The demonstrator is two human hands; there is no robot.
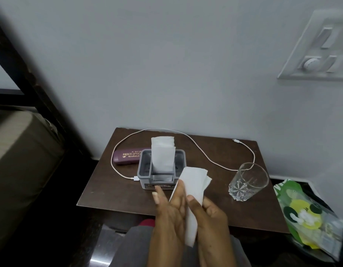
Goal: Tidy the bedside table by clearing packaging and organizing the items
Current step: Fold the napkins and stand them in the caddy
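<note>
1. Both hands meet nearest the lens in the head view. My left hand point(168, 207) lies flat with straight fingers against the folded tissue point(192, 186). My right hand point(211, 214) grasps it, thumb across the front and fingers curled behind.
2. That tissue stands tilted between my palms over the front part of the bedside table point(109, 189). Its top is just in front of the grey holder point(142, 170), where a stack of tissues point(163, 155) already stands upright.
3. Step in hand, as I judge it: squaring the fold before slotting it into the holder. To do it well, I should keep the flat palm as backing, press the crease with the thumb, and enter from above so the standing stack is not tipped.
4. Edges and room: the glass point(247, 182) stands to the right, near the front edge and well apart from the holder, so my right wrist should stay clear of it. The charging cable point(205, 157) loops behind, its plug just beside the holder's left corner. The spectacle case point(126, 156) lies behind-left. Bare wood at front left offers working room. A green packet point(301, 209) lies beyond the table's right edge
</note>
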